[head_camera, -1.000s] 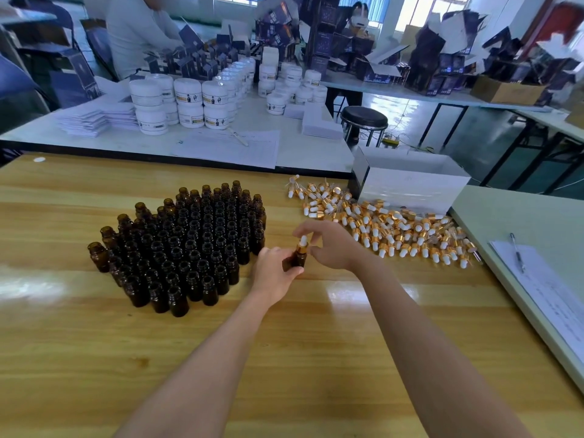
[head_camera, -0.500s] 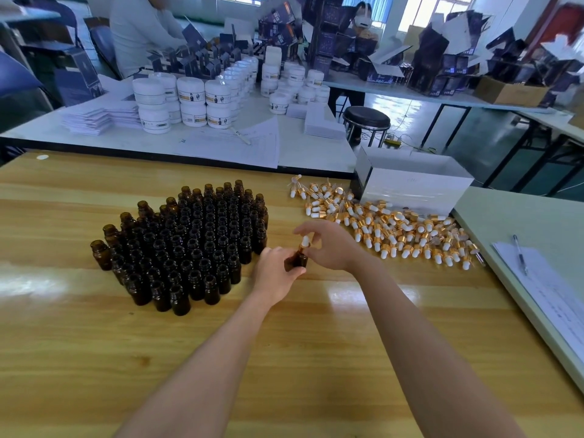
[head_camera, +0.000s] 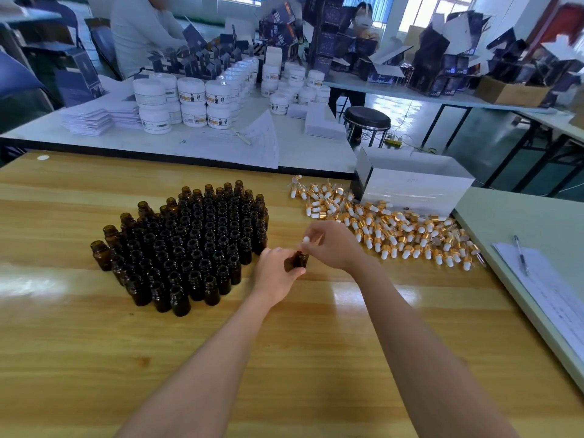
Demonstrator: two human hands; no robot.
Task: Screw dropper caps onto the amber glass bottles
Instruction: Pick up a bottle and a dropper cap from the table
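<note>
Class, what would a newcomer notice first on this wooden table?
A dense block of open amber bottles stands left of centre. At right, dropper caps lie heaped beside a white box. Between them, the left hand holds one bottle; the right hand pinches its cap.

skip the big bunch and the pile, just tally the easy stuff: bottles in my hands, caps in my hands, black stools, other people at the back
bottle, held by the left hand: 1
dropper cap, pinched by the right hand: 1
black stool: 1
people at the back: 2
total: 5
</note>
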